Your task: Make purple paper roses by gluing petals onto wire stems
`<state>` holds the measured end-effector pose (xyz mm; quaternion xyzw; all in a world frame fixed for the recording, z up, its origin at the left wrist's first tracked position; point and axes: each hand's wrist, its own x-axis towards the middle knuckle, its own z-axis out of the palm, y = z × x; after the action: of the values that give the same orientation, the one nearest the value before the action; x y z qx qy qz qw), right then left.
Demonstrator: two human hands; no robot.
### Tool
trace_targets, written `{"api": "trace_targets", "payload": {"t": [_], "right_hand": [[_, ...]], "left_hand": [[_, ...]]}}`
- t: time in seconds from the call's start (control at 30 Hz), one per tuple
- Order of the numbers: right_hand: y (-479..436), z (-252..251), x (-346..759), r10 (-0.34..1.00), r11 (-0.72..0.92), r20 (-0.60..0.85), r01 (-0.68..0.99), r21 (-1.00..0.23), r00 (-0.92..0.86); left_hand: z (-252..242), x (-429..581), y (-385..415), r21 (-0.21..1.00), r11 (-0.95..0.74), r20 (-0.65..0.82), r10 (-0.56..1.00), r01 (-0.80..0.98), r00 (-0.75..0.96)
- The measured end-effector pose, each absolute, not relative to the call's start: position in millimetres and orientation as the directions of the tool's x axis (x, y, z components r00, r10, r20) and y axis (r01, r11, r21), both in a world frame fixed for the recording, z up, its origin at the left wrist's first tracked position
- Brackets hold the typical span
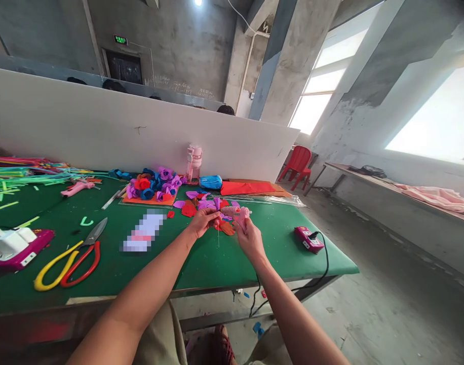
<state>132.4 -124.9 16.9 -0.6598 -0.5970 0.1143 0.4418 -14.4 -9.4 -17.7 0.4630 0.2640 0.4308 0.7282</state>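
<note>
So the right hand (248, 234) was wrapped around a pink glue gun (238, 214), its long axis running sideways with the nozzle aimed left, straight at the left hand (202, 221). That left hand was pinched shut on a purple petal piece (216, 204) just above the green bench (224, 258), just beside the nozzle tip. The 2 hands were pretty much equally close to the gun-meets-petal spot, scraps scattered behind them.

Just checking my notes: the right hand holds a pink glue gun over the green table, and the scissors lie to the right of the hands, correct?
Not quite. In the head view the right hand holds the pink glue gun over the green table, but the scissors lie to the left of the hands.
</note>
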Motion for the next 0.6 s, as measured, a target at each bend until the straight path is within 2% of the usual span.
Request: {"api": "trace_targets", "payload": {"t": [0.13, 0.23, 0.33, 0.43, 0.6], "right_hand": [[-119.1, 13.0, 148.4, 0.912, 0.085, 0.262, 0.480, -0.873, 0.314], [-111.5, 4.5, 179.7, 0.920, 0.017, 0.110, 0.243, -0.970, 0.376], [-103.2, -6.4, 216.4, 0.878, -0.178, -0.121, 0.082, -0.981, 0.464], [-96.1, -14.4, 242.3, 0.865, -0.279, -0.188, 0.135, -0.951, 0.464], [-84.1, -13.9, 257.3, 0.871, -0.312, -0.100, 0.384, -0.869, 0.481]], "left_hand": [[-13.3, -17.1, -8.9, 0.882, 0.212, 0.022, 0.873, -0.420, 0.488], [-4.9, -20.5, -9.6, 0.863, 0.128, 0.113, 0.893, -0.489, 0.435], [5.2, -25.1, -10.7, 0.851, -0.014, 0.213, 0.923, -0.526, 0.321], [12.8, -30.7, -10.6, 0.846, -0.103, 0.270, 0.929, -0.523, 0.253], [16.3, -36.1, -7.9, 0.879, -0.246, 0.341, 0.923, -0.407, 0.179]]}}
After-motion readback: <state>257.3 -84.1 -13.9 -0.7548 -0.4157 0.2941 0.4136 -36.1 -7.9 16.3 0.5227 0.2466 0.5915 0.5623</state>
